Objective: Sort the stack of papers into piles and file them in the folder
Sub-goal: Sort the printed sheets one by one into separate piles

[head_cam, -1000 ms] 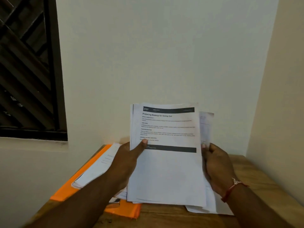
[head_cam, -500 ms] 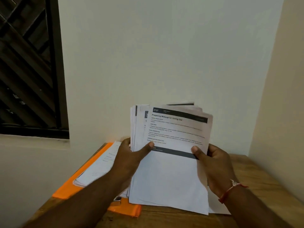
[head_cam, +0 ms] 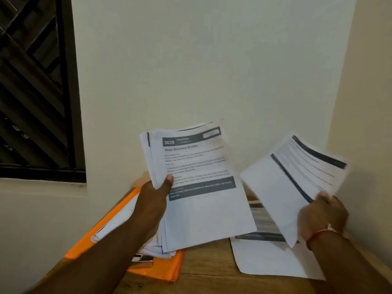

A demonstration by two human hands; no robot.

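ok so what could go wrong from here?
1. The left hand grips the stack by one edge only, and its lower sheets are fanned; some could slide out.
2. The right hand pinches the single sheet at its edge; it may land askew on the right pile.

At centre frame we see the stack (head_cam: 197, 187) raised in the left hand (head_cam: 152, 200), above the table (head_cam: 207, 268). To its right, apart from it, the right hand (head_cam: 322, 213) holds one sheet (head_cam: 292, 187). Below that sheet a pile (head_cam: 271, 259) lies on the table at lower right. At lower left the folder (head_cam: 157, 270) lies on the table with papers (head_cam: 118, 221) on it. A small thing, perhaps a clip (head_cam: 142, 258), sits on the folder below the stack. A window (head_cam: 31, 88) fills the upper left.
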